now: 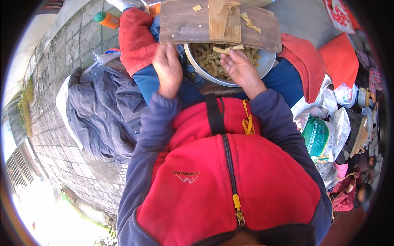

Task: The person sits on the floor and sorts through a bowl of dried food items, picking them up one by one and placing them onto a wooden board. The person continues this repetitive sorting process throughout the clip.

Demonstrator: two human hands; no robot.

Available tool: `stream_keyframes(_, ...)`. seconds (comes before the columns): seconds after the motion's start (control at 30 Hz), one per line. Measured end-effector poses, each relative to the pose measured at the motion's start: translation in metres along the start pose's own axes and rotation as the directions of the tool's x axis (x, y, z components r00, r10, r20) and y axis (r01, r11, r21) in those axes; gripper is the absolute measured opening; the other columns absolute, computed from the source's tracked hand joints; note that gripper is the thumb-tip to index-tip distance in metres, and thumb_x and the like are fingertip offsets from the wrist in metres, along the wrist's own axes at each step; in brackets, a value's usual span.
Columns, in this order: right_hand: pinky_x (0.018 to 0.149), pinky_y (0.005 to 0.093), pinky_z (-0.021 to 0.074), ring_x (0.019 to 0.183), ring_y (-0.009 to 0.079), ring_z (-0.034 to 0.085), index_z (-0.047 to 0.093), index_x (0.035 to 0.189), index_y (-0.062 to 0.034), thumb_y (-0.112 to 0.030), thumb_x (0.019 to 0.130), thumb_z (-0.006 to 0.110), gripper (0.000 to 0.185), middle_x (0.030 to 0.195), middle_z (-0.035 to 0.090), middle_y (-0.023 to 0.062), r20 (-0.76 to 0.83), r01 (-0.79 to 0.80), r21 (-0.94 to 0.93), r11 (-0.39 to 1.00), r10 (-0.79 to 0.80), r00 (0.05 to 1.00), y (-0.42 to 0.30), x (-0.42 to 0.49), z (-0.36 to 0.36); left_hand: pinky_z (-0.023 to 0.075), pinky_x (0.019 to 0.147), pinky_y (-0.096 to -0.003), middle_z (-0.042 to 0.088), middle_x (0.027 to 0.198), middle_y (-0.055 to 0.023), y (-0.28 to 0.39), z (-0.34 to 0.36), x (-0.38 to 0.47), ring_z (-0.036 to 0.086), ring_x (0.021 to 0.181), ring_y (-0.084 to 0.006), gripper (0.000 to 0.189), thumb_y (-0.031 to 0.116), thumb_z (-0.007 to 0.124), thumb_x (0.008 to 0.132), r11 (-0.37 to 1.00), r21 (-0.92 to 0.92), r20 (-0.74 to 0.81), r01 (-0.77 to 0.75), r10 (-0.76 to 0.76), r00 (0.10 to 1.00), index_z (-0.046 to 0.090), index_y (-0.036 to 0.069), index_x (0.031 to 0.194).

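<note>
My right hand holds a pale yellow twisted strip, pinched between thumb and finger, over a round metal basin. Many short yellowish-brown pieces lie in the basin. My left hand is raised at the basin's left, by the lower left corner of a wooden board; it shows nothing in it, though its palm side is partly hidden. The board covers the far part of the basin and has a lighter wooden block across it. Another twisted strip and a small flat yellow piece rest on the board.
An orange bottle with a green cap is on the paving at upper left. A dark jacket lies on a white sack at the left. Red cloth covers my knee at right, beside plastic bags and a pile of mixed items.
</note>
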State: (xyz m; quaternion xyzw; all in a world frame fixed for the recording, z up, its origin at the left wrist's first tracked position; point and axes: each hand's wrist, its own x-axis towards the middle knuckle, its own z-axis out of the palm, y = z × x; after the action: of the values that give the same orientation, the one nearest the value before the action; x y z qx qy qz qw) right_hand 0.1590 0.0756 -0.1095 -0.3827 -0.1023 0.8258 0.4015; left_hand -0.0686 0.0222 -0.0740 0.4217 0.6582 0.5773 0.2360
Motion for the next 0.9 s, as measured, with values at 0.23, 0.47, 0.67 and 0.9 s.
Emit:
stream_keyframes(0.23, 0.083, 0.0381, 0.0581, 0.092, 0.0212, 0.067, 0.061, 0.104, -0.0045, -0.012, 0.098, 0.061, 0.009, 0.100, 0.066, 0.0077, -0.078, 0.012, 0.038, 0.999, -0.009, 0.997, 0.000, 0.012, 0.012, 0.0532, 0.072, -0.0480, 0.070, 0.088, -0.0173, -0.065, 0.005, -0.045, 0.068, 0.082, -0.0371, 0.016, 0.016, 0.055, 0.086, 0.647, 0.692, 0.571, -0.320, -0.219, 0.792, 0.065, 0.005, 0.081)
stream_keyframes(0.47, 0.081, 0.0398, 0.0576, 0.090, 0.0238, 0.066, 0.060, 0.104, -0.0035, -0.014, 0.097, 0.063, 0.013, 0.098, 0.066, 0.0108, -0.106, 0.007, 0.025, 1.000, -0.004, 0.994, -0.001, 0.017, 0.013, 0.0544, 0.081, -0.0447, 0.071, 0.100, -0.0203, -0.078, 0.035, -0.018, 0.069, 0.095, -0.0366, 0.027, 0.022, 0.059, 0.084, 0.539, 0.816, 0.537, -0.209, -0.574, 0.618, 0.074, 0.005, 0.100)
stream_keyframes(0.67, 0.080, 0.0387, 0.0564, 0.086, 0.0197, 0.065, 0.061, 0.104, -0.0054, -0.018, 0.099, 0.061, 0.013, 0.096, 0.066, 0.0076, -0.089, -0.021, -0.028, 0.999, 0.019, 0.996, 0.002, 0.021, -0.002, 0.0522, 0.084, -0.0463, 0.066, 0.113, -0.0146, -0.106, 0.044, -0.025, 0.063, 0.103, -0.0332, 0.026, 0.019, 0.064, 0.081, 0.426, 0.830, 0.518, -0.360, -0.351, 0.780, 0.072, 0.006, 0.103)
stream_keyframes(0.9, 0.076, 0.0368, 0.0543, 0.085, 0.0172, 0.063, 0.059, 0.111, -0.0100, -0.015, 0.099, 0.060, 0.013, 0.105, 0.065, 0.0043, -0.114, -0.082, -0.123, 0.989, 0.068, 0.991, 0.003, 0.007, -0.004, 0.0527, 0.051, -0.0333, 0.061, 0.078, -0.0065, -0.146, 0.030, 0.016, 0.062, 0.063, -0.0197, 0.021, -0.001, 0.046, 0.091, 0.665, -0.240, -0.198, 0.707, -0.746, 0.636, 0.064, 0.004, 0.099)
